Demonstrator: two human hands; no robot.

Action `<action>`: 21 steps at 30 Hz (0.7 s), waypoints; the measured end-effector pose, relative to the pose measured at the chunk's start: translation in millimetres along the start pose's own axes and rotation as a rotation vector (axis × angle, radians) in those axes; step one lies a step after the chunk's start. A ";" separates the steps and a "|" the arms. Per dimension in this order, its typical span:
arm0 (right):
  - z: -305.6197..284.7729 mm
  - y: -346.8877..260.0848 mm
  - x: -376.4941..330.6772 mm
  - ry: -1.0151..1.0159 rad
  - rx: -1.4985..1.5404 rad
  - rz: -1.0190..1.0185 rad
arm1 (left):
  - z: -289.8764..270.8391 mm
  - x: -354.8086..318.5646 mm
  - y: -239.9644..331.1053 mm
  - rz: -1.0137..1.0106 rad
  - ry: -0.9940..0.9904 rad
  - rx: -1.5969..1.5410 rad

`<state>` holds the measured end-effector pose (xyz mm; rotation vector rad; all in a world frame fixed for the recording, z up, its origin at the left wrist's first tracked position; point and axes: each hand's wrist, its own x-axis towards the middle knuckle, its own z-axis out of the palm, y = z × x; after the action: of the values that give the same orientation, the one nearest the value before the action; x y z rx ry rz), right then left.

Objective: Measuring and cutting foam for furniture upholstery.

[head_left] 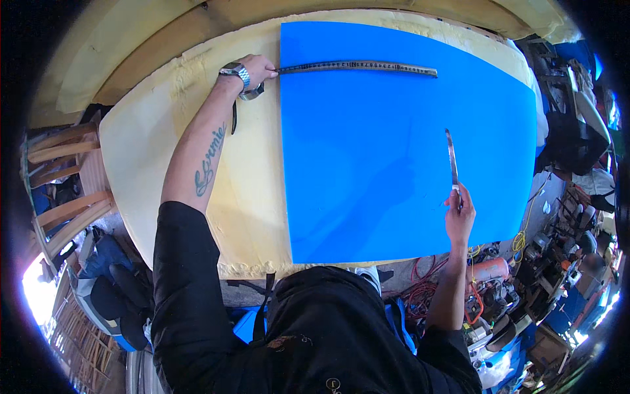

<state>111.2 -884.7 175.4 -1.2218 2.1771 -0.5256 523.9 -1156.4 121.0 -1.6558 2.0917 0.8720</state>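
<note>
Wooden frame (92,157): is standing at far left. 
Cream foam slab (131,151): is lying under a blue sheet (407,141). 
Left hand (257,67): is pinching the left end of the measuring tape (361,65), fingertips closed on it. 
Measuring tape: is stretching rightward across the sheet's far part. 
Knife (452,157): is pointing its blade away from the person, over the sheet's right half. 
Right hand (462,213): is gripping the handle, fingers curled around it.

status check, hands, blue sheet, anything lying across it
Left hand pinching measuring tape at blue sheet's left edge. Right hand gripping knife, blade pointing away. Tape lying across sheet's far part.
</note>
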 end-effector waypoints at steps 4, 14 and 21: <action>2.2 -0.8 4.8 0.013 0.002 0.027 | 1.0 6.1 -3.8 0.001 -0.030 0.004; 9.7 -1.6 25.6 0.022 0.010 -0.043 | 4.1 15.2 -8.5 -0.011 -0.045 -0.032; 9.8 -6.4 56.3 0.019 -0.007 -0.030 | 3.4 18.8 -11.1 0.012 -0.048 -0.023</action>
<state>98.6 -937.0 155.3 -1.2597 2.1811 -0.5444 529.1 -1169.9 104.2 -1.6190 2.0691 0.9336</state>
